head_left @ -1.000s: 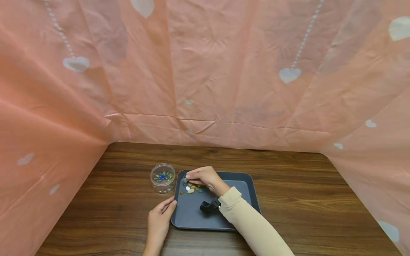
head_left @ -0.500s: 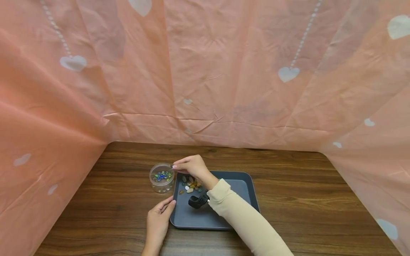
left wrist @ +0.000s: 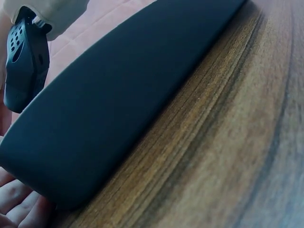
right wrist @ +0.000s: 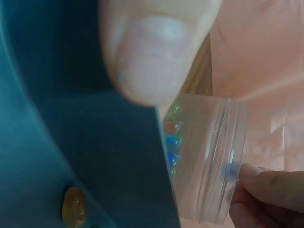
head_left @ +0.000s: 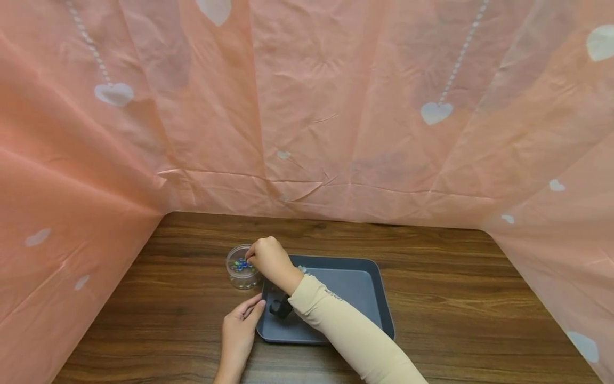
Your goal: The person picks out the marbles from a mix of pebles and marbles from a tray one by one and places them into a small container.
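My left hand (head_left: pixel 240 333) grips the left edge of the dark grey tray (head_left: pixel 352 288), its thumb on the rim and its fingers curled beneath the corner in the left wrist view. My right hand (head_left: pixel 273 261) reaches across the tray to the mouth of a clear round jar (head_left: pixel 243 277). Its fingertips are pinched together at the jar's rim, and a small bluish glass piece (right wrist: pixel 232 169) shows there through the clear wall. Blue and green glass marbles (head_left: pixel 241 264) lie in the jar. On the tray lies a brown pebble (right wrist: pixel 74 207); my right forearm hides most of the other stones.
Several pale, clear stones (head_left: pixel 304 270) show at the tray's back edge, beyond my right wrist. A black wrist camera (head_left: pixel 280 308) hangs under that wrist, over the tray. The wooden table (head_left: pixel 441 288) ends at a pink curtain (head_left: pixel 307 106) on the back and sides.
My right hand has lifted from the stones at the tray's back left corner, carrying a small piece, and moved left to the jar's mouth. My left hand has stayed on the tray's edge.
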{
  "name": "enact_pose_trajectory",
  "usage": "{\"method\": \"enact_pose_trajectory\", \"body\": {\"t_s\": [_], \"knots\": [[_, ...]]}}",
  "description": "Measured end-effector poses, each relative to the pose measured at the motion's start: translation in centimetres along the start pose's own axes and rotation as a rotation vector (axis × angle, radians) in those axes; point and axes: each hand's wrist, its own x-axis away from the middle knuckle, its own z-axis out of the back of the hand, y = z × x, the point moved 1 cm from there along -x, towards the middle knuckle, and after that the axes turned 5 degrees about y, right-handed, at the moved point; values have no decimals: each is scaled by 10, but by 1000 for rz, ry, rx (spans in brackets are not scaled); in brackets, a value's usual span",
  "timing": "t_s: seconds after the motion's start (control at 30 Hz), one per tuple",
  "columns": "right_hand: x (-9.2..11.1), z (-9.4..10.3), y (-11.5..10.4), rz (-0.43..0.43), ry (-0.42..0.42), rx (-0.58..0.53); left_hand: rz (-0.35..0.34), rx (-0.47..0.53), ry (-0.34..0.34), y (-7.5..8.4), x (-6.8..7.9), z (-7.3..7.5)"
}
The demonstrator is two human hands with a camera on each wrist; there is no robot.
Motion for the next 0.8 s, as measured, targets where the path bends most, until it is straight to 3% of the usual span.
{"method": "enact_pose_trajectory", "body": {"t_s": [0.13, 0.33, 0.53, 0.67, 0.8], "knots": [[3, 4, 7, -6, 34, -52, 1, -1, -10, -1, 0, -3], [25, 32, 32, -125, 217, -233, -18, -24, -19, -3, -1, -3], [67, 60, 67, -281, 382, -215, 9, -68, -10, -10, -3, 4], [93, 62, 83, -366, 439, -215, 38, -99, 4, -13, -6, 17], [113, 58, 93, -395, 493, -178, 66, -122, -8, -17, -7, 27]]}}
